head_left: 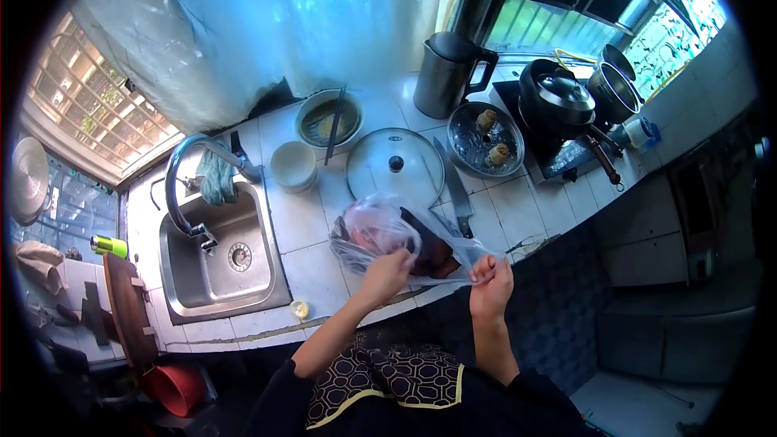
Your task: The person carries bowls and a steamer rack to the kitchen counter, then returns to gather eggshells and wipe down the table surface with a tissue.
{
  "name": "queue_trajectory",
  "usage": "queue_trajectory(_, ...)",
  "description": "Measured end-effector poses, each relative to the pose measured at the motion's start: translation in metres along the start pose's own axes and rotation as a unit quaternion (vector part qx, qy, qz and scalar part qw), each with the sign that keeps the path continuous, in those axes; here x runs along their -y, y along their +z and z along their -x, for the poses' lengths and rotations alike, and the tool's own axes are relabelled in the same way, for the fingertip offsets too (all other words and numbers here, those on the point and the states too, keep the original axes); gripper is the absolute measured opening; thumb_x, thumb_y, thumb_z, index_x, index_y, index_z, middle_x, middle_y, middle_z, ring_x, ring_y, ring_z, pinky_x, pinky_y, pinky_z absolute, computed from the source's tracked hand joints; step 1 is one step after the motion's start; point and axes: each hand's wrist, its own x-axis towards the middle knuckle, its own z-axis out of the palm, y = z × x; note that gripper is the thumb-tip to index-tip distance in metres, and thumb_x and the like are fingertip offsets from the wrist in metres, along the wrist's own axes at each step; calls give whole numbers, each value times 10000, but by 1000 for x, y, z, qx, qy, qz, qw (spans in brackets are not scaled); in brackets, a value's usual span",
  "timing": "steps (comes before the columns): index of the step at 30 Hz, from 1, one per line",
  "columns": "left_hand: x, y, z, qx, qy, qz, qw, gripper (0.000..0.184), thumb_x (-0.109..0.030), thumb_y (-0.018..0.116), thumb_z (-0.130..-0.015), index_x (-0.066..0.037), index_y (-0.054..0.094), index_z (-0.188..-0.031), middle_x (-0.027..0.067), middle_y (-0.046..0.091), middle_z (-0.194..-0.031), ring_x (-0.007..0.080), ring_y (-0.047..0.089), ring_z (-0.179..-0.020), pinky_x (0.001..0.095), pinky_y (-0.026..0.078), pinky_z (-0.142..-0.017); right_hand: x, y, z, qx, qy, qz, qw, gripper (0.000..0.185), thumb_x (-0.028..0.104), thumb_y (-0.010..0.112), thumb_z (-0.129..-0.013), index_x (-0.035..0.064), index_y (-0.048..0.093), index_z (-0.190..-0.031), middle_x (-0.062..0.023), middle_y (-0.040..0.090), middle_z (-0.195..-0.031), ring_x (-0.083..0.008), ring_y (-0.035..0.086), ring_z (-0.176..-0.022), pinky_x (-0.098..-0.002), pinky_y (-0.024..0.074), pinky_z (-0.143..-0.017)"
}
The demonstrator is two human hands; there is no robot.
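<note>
A clear plastic bag [353,252] lies at the front edge of the tiled counter, with something pinkish and something dark brown inside that I cannot name. My left hand [388,277] is closed on the near side of the bag, its fingers slightly blurred. At the bag's right end, my right hand [492,287] pinches the stretched plastic rim. Just behind the bag is a glass lid [376,163] with a black knob. A knife [455,182] lies to the lid's right, its handle towards me.
Left is a steel sink [263,275] with a curved faucet [172,186]. Behind stand a white bowl [293,167], a larger bowl [306,125] with chopsticks [335,125], and a kettle [441,81]. A metal plate [469,150] holds two brownish pieces. Pans [534,85] sit on the stove at right.
</note>
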Motion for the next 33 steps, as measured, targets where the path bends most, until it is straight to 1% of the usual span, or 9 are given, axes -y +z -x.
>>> queue_trajectory(4,-21,-87,-8,-199,67,208,955,97,-53,464,-885,-13,552,-897,74,559,-641,171,536,-600,290,419,-548,6,39,-33,33,35,14,999,212,210,408,-946,92,425,-771,1,368,-611,-102,363,-532,-250,296,-486)
queue_trajectory(6,-44,-139,-10,-207,24,301,931,139,-97,430,-933,-31,541,-882,-72,388,-544,8,331,-471,194,241,-413,15,78,-47,70,-3,29,997,203,206,434,-940,96,451,-769,20,380,-611,-73,355,-513,-222,278,-456)
queue_trajectory(14,-66,-167,4,-215,51,384,896,162,-13,402,-883,-14,553,-942,-69,373,-580,4,318,-494,175,233,-437,58,189,-78,196,-100,55,974,245,207,411,-951,106,442,-730,40,361,-607,-59,314,-525,-230,268,-488)
queue_trajectory(19,-60,-119,34,-122,15,343,931,443,-34,371,-920,-21,324,-1360,-75,361,-606,6,300,-494,158,260,-445,36,148,-95,111,-104,72,986,261,220,411,-960,103,444,-729,30,348,-600,-65,280,-538,-232,257,-522)
queue_trajectory(20,-61,-110,39,-70,-31,367,927,517,-49,416,-906,-81,266,-1400,-30,417,-646,56,386,-570,208,364,-531,27,139,-104,108,-101,77,986,261,220,411,-960,103,444,-729,30,348,-600,-65,280,-538,-232,257,-522)
queue_trajectory(24,-65,-80,41,-15,-29,363,931,602,-44,425,-902,-81,136,-1429,-15,404,-602,67,381,-542,219,373,-523,21,110,-120,102,-186,199,957,239,221,423,-959,91,466,-762,27,373,-632,-76,316,-587,-219,292,-574)
queue_trajectory(28,-67,-67,42,5,-2,340,940,664,-51,436,-900,-67,40,-1432,0,423,-560,83,404,-507,221,385,-517,29,111,-101,44,-321,345,881,93,94,492,-903,32,524,-842,-21,499,-750,-103,467,-728,-224,392,-699)
queue_trajectory(30,-69,-67,42,20,-7,345,938,682,-27,417,-896,-80,0,-1432,-10,439,-592,67,404,-531,205,380,-528,28,104,-90,63,-596,365,712,12,25,541,-814,29,541,-825,-55,537,-746,-163,521,-726,-255,417,-694)
queue_trajectory(33,-70,-67,41,26,-12,334,942,708,-3,405,-888,-90,-39,-1432,-12,478,-630,56,425,-560,192,388,-553,26,97,-66,405,-379,434,710,106,-41,526,-693,23,566,-768,-117,575,-732,-278,563,-686,-323,451,-658)
